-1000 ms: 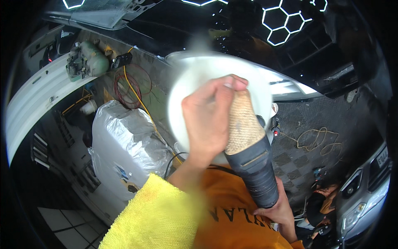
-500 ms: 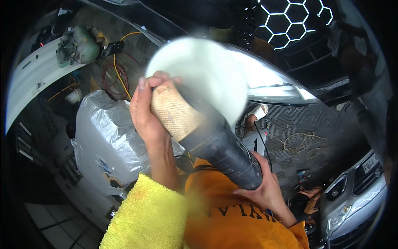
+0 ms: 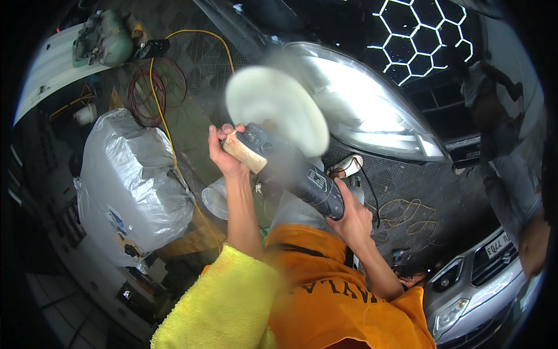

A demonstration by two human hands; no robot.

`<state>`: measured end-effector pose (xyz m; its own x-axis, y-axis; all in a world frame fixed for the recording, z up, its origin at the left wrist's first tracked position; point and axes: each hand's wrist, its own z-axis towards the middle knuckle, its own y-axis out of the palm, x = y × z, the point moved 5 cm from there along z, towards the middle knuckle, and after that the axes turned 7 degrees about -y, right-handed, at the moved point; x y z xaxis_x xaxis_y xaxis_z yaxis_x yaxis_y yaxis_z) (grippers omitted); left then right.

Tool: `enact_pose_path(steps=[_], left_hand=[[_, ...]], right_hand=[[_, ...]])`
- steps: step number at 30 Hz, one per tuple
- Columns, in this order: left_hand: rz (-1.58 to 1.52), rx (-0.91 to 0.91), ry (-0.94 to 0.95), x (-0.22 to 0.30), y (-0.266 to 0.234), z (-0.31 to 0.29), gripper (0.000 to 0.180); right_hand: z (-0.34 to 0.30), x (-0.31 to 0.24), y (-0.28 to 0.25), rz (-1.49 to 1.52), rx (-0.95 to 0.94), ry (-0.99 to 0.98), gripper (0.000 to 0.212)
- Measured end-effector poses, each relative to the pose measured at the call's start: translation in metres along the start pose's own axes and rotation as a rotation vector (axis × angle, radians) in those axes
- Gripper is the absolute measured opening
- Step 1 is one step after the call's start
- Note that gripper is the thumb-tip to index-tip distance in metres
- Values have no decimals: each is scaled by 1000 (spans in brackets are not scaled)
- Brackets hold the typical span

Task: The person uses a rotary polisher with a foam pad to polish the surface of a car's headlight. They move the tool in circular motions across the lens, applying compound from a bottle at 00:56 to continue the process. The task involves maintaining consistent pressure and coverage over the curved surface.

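Observation:
A black polisher (image 3: 314, 183) with a round white pad (image 3: 273, 104) is held between both my hands. My left hand (image 3: 225, 154) wraps round the beige taped part at its head, fingers closed. Around the rear of the body, near its end, my right hand (image 3: 352, 218) is closed. The pad is tilted and blurred, its edge overlapping a car's large clear headlight (image 3: 354, 99); whether they touch I cannot tell. A yellow towel (image 3: 218, 299) lies over my left upper arm.
A silver-covered bulky object (image 3: 136, 180) stands at left. Behind it are a coiled red hose (image 3: 139, 99), a yellow cable (image 3: 160, 110) and a green compressor (image 3: 113, 43). A silver car (image 3: 482, 279) stands lower right, near a loose cord (image 3: 415, 215) on the floor.
The polisher has moved away from me, with both hands on it. More of the headlight shows beside the pad, and the view has shifted.

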<state>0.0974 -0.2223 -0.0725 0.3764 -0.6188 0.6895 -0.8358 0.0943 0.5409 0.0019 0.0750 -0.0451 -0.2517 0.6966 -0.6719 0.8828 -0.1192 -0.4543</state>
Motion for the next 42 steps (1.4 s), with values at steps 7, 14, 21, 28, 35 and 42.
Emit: enact_pose_path(steps=[7,14,21,28,35,42], left_hand=[[120,-151,143,50,43,29,31],[104,-235,163,73,39,61,30],[167,-331,192,40,32,19,36],[130,-362,167,12,27,-7,36],[171,-180,196,30,2,31,34],[210,-160,171,-20,-11,-17,35]], right_hand=[[38,-16,11,139,202,-129,90],[79,-25,29,160,264,-179,87],[63,20,43,156,306,-194,82],[50,50,55,143,337,-215,80],[86,38,60,107,307,-258,85],[42,87,67,60,330,-235,86]])
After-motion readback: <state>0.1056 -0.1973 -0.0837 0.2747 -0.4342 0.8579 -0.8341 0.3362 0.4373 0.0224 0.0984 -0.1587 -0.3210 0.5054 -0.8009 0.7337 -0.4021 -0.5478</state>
